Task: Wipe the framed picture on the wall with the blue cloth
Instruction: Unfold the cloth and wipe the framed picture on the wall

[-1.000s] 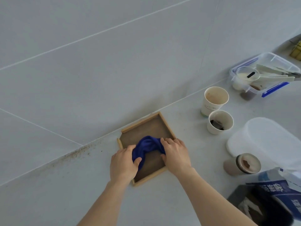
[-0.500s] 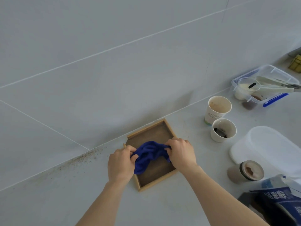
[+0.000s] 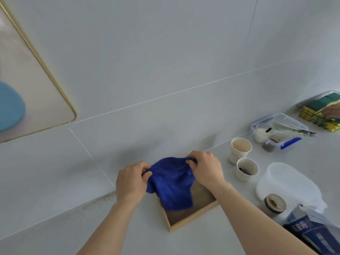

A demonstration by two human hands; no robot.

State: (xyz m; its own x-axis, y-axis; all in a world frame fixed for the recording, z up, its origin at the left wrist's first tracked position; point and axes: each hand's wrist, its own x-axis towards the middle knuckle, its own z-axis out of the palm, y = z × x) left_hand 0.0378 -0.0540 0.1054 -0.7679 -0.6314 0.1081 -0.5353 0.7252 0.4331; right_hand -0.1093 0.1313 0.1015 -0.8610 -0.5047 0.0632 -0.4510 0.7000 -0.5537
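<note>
My left hand (image 3: 131, 182) and right hand (image 3: 207, 169) each pinch an upper corner of the blue cloth (image 3: 172, 184), which hangs between them, lifted clear above the wooden tray (image 3: 193, 218) on the bench (image 3: 55, 236). The framed picture (image 3: 36, 85), with its thin gold edge, hangs on the wall (image 3: 165, 61) well up and to the left of my left hand. Two paper cups (image 3: 240, 149) stand just right of my right hand
</note>
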